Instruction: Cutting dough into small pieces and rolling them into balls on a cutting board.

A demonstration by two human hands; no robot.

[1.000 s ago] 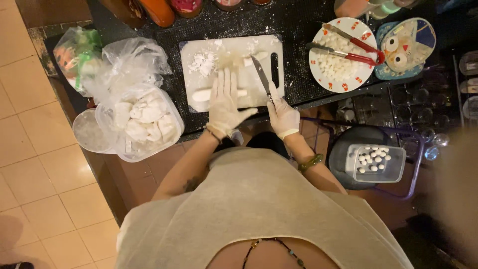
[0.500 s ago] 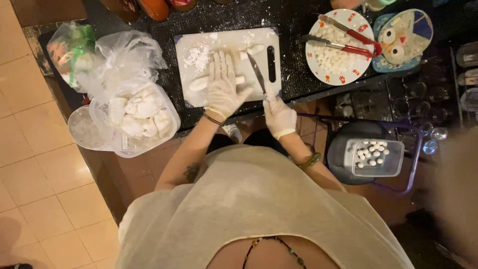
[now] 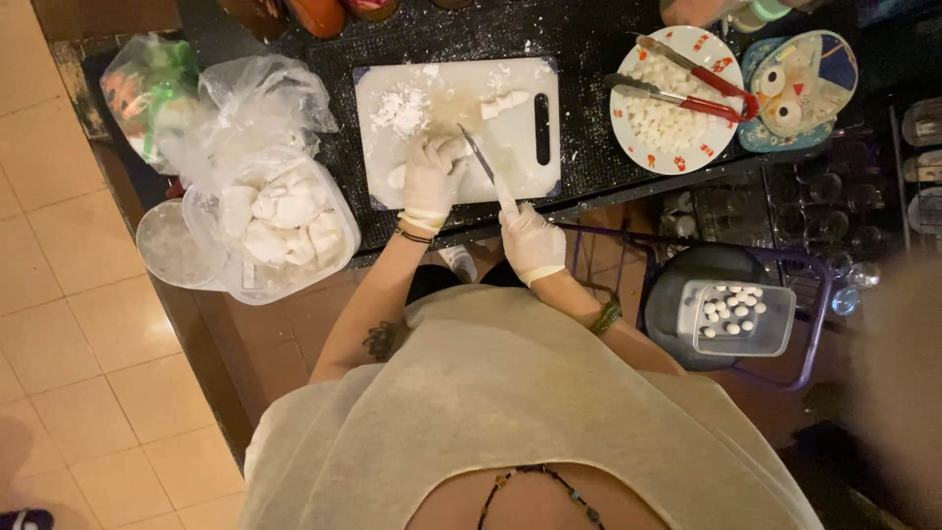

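A white cutting board [image 3: 530,88] lies on the dark counter with flour and a roll of white dough [image 3: 402,177] on it. My left hand [image 3: 429,183], in a pale glove, presses down on the dough roll at the board's near edge. In a glove too, my right hand [image 3: 530,240] grips the handle of a knife [image 3: 478,159] whose blade slants over the board just right of the left hand. A short dough piece [image 3: 502,102] rests farther back on the board.
A clear tub of white dough lumps [image 3: 275,221] with plastic bags sits at the left. At the right stand a plate of small white pieces with red tongs [image 3: 677,98], an owl-shaped dish [image 3: 800,83] and a lower tub of white balls [image 3: 738,316].
My left hand has curled from flat onto the dough roll. My right hand has taken hold of the knife, which lay on the board before, and angled its blade toward the dough.
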